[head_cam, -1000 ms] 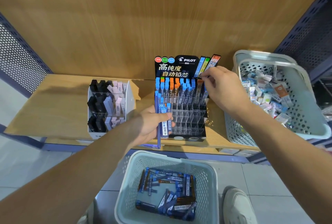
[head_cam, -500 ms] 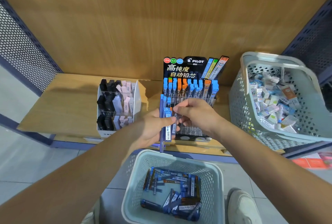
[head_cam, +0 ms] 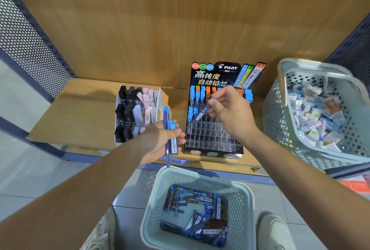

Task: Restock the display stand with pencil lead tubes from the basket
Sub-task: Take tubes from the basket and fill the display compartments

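Black slotted display stand [head_cam: 210, 139], frame centre: rear rows filled, front empty. Right hand [head_cam: 232, 115] pinches blue-capped tube [head_cam: 202, 111]; left hand [head_cam: 158, 143] grips blue tube bundle [head_cam: 172, 137]. Pale-green perforated basket [head_cam: 152, 205], frame bottom: many remain.

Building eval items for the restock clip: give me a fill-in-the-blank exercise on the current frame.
The right hand pinches one tube with a ____ cap over the display stand.
The left hand grips a bundle of tubes, ____ of the stand.
The stand's filled slots are its ____ rows.
The basket of spare tubes stands on the ____.
Missing: blue; left; back; floor.
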